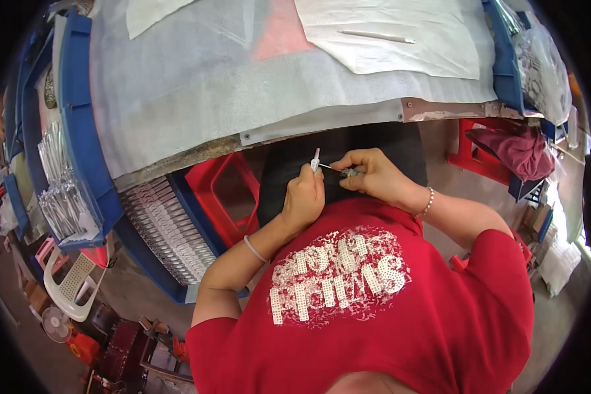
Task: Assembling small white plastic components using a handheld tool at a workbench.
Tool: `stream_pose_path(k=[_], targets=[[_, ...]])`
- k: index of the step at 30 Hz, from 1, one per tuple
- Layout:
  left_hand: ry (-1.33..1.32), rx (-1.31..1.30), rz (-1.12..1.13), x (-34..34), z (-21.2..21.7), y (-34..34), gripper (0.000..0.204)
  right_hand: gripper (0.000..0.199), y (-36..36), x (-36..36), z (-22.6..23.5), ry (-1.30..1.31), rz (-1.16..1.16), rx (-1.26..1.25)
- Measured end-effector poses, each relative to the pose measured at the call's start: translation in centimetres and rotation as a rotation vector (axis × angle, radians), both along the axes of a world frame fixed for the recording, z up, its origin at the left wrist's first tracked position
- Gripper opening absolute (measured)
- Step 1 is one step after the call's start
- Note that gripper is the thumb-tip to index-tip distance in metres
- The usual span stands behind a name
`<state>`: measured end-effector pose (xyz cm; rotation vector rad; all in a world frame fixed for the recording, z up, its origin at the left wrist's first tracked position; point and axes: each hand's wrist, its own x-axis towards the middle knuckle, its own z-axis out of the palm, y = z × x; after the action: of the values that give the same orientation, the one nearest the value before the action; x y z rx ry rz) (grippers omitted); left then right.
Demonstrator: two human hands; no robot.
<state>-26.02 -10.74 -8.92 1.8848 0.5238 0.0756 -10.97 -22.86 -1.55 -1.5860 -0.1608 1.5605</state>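
Just off the worktable's near edge, my left hand (305, 198) is closed with its fingers upward. It grips a small slim white piece (315, 162) with a pinkish tip that sticks up above the fingertips. To its right, my right hand (382, 177) pinches a thin metal rod (326, 166), whose end points left and reaches the white piece. Something small and greenish (351, 173) shows under the right fingers; its kind is unclear. Both hands are above my dark-covered lap.
The worktable (177, 98) is covered with pale sheeting; a slim silver pen-like stick (377, 37) lies on a white cloth (433, 56). Blue trays (79, 118) at left hold bagged metal parts (62, 190). A blue bin of metal pieces (167, 223) and a red stool (223, 190) stand below.
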Motion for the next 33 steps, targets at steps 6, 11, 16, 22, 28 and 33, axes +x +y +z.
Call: stream_pose_path(k=[6,11,16,22,28,33], targets=[[-0.071,-0.132,0.076,-0.3,0.9,-0.7,0.017,0.034,-0.8,-0.5,5.6,-0.831,0.467,0.201],[0.108,-0.364,0.114,-0.7,1.8,-0.5,0.021,0.039,-1.8,-0.8,5.8,-1.088,0.592,0.342],[0.095,-0.333,0.106,-0.6,1.9,-0.4,0.020,0.039,-1.6,-0.8,4.9,-1.090,0.603,0.336],[0.030,-0.159,0.056,-0.3,1.9,-0.7,0.016,0.031,-0.9,-0.5,3.4,-0.943,0.409,0.264],[-0.004,-0.042,0.070,-0.1,1.2,-0.7,0.014,0.015,0.7,-0.7,2.0,-1.320,0.639,0.267],[0.036,0.026,0.053,-0.1,0.2,-0.9,0.015,0.022,1.5,1.2,2.4,-0.091,0.040,-0.295]])
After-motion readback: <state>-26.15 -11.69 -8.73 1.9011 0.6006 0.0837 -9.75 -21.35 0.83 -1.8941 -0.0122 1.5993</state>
